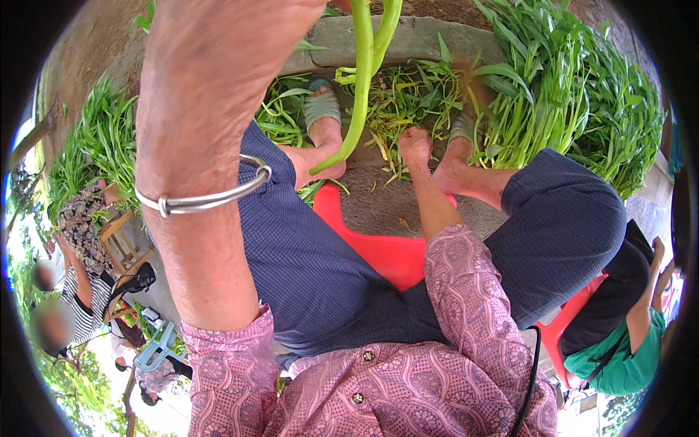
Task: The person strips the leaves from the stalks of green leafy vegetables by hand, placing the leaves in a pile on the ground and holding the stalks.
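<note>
My left forearm, with a silver bangle (210,201) on it, rises close to the camera. Most of my left hand (343,5) is cut off by the top edge; a bit of finger shows beside thick green stems (360,82). The stems hang in the air from that hand, one curving down in front of my foot. My right hand (416,145) is low between my feet, curled like a fist, with its fingertips hidden. No item shows in it. Around it lie loose leaves and stems (404,101), some yellowed.
A large heap of leafy greens, probably water spinach (546,104), lies at right, another heap (104,142) at left. A concrete curb (426,41) runs ahead. Beneath me is a red plastic stool (377,251). People sit at both sides, one in a green shirt (622,355).
</note>
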Available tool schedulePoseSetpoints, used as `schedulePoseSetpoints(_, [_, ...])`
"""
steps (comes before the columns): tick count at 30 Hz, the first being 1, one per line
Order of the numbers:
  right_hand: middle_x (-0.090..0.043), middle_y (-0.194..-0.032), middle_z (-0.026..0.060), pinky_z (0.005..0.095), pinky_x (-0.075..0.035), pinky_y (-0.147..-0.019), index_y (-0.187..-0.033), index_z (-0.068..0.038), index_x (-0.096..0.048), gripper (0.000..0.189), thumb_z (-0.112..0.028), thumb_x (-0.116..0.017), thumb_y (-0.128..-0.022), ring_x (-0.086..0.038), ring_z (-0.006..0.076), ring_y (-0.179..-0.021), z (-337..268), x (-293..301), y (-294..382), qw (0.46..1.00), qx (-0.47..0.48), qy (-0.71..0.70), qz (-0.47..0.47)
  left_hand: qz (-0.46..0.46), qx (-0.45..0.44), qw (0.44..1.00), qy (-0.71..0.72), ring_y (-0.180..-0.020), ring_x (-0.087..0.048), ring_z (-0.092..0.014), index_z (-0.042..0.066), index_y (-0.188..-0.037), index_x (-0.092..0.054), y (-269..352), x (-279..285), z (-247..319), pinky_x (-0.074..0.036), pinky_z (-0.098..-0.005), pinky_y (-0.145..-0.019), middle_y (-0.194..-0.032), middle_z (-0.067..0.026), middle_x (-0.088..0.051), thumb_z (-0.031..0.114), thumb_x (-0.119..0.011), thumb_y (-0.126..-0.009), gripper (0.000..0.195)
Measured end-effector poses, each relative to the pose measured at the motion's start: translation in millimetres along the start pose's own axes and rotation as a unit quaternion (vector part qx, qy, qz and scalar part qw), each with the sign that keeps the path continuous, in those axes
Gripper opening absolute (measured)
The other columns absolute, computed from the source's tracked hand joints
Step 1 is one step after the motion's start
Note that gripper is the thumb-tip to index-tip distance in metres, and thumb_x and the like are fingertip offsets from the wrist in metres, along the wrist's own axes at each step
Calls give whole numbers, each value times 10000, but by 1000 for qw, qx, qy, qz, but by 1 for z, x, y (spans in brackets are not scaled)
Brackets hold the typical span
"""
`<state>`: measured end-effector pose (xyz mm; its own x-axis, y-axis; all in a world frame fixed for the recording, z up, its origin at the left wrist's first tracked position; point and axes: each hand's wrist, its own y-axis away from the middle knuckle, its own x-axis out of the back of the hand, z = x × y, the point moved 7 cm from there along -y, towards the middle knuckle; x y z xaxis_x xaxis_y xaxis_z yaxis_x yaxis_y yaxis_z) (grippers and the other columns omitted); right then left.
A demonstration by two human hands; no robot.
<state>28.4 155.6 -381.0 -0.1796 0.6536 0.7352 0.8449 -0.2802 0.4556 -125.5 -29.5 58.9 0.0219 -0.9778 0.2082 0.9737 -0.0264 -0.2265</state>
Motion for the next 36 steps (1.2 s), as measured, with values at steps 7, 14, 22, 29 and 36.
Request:
schedulePoseSetpoints(7, [-665, -665, 124, 265, -503, -468, -795, 39, -685, 163, -97, -595, -793, -653, 139, -535, -53, 56, -2, 951, -12, -293, -102, -62, 70, 995, 36, -613, -600, -90, 18, -913, -662, 1, -3, -16, -466, -212, -513, -686, -31, -638, 164, -652, -884, 149])
schedulePoseSetpoints(14, [-671, -738, 31, 189, -435, -453, -908, 1, -674, 180, -168, -631, -861, -574, 63, -538, -178, 173, -4, 929, 108, -298, -190, -75, 74, 990, -93, -566, -504, -41, 45, -886, -681, 14, -2, -27, -387, -212, -487, -672, 25, -624, 319, -656, -853, 277])
schedulePoseSetpoints(22, [-642, -709, -1, 178, -396, -470, -913, -21, -681, 203, -215, -633, -874, -525, 36, -532, -259, 282, 52, 893, 236, -313, -220, -95, 148, 982, -73, -553, -466, -33, 37, -872, -701, 29, -7, -34, -366, -213, -494, -661, 31, -605, 295, -687, -841, 260])
schedulePoseSetpoints(29, [-611, -655, -18, 184, -390, -464, -860, -31, -685, 222, -249, -642, -871, -514, 32, -521, -271, 299, 72, 888, 271, -304, -216, -131, 131, 982, 23, -631, -528, -49, 21, -895, -699, 31, -27, -34, -423, -207, -573, -712, 15, -630, 230, -688, -848, 215])
schedulePoseSetpoints(36, [-569, -589, -16, 188, -389, -448, -769, -28, -664, 292, -300, -655, -874, -490, 37, -473, -265, 293, 67, 869, 231, -366, -239, -128, 145, 981, 23, -648, -546, -58, 25, -885, -691, 26, -17, -30, -424, -212, -575, -733, 6, -634, 254, -663, -863, 231])
